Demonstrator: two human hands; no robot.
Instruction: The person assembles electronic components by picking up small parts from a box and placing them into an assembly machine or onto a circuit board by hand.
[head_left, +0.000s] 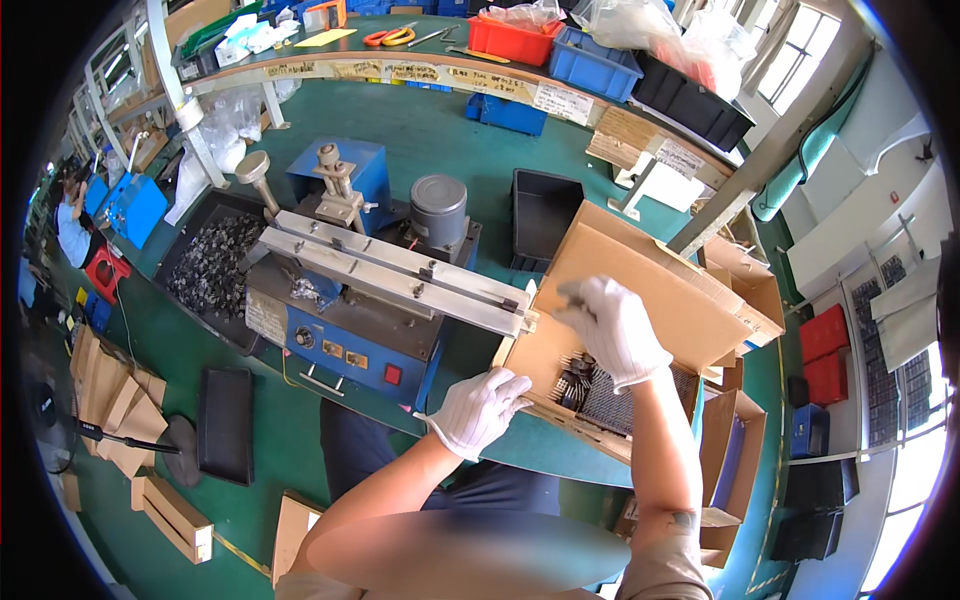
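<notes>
Both my hands wear white striped gloves. My left hand (478,410) is closed at the near left corner of an open cardboard box (640,270), fingers bent together over its rim. Over the box, my right hand (612,328) is bent with its fingers pointing left; its fingertips are smeared, and I cannot make out anything in them. Inside the box, small dark pronged parts (572,382) lie beside neat rows of dark parts (622,402). A metal rail (400,275) slopes from a blue machine (350,335) to the box's left side.
A black tray of loose dark parts (212,262) stands left of the machine. Behind the box is a black bin (545,215). Red (515,38) and blue bins (595,65) line the shelf at the back. More cardboard boxes (732,450) stand at the right.
</notes>
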